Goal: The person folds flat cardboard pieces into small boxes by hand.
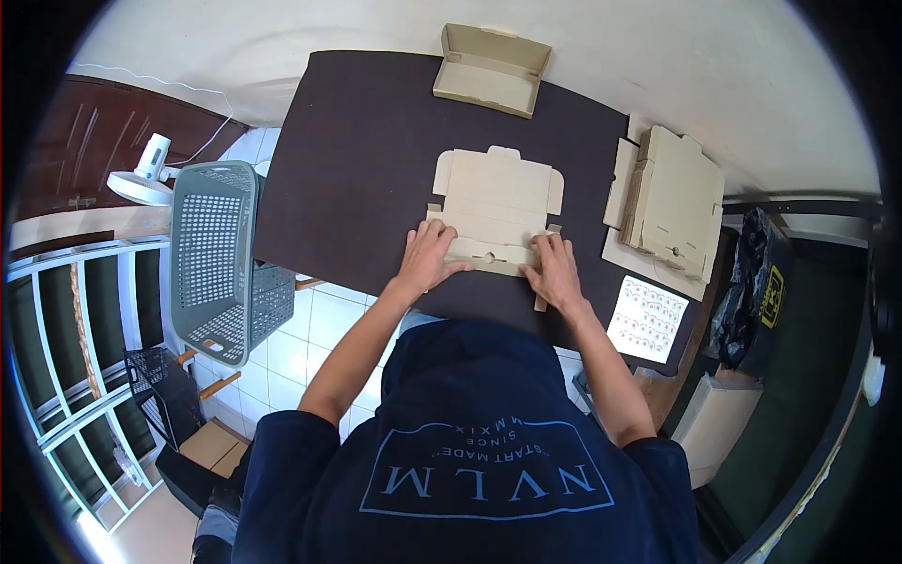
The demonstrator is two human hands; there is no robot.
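Cardboard box blank (498, 193), brown, partly folded: lying on the dark table (357, 150) near its close edge, directly before the person, its back panel and rounded side flaps spreading flat away from the body, its notched front wall (489, 256) standing between the hands. Left hand (430, 257): holding the left end of that wall, fingers bending over it, thumb pointing inward along it. Right hand (555, 270): holding the right end likewise, fingers bending over, thumb resting on the near side. Open box (489, 83), formed: sitting at the far table edge, beyond the blank. Stack of flat cardboard (675, 197): lying at the table's right side. Printed sheet (646, 320), white: lying just nearer than the stack. Grey basket (214, 254), perforated: standing left of the table.
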